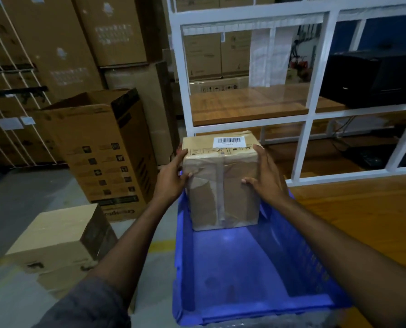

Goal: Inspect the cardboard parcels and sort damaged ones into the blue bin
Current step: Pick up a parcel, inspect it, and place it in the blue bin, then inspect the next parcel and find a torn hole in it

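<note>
The parcel (222, 183) stands upright at the far end of the blue bin (249, 275), long axis vertical, barcode label (229, 141) on top. Left hand (171, 178) and right hand (266, 178) clamp its sides.

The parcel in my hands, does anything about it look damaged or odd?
Yes. The parcel, held by the left hand and right hand over the blue bin, has wrinkled, peeling tape and a creased front face.
</note>
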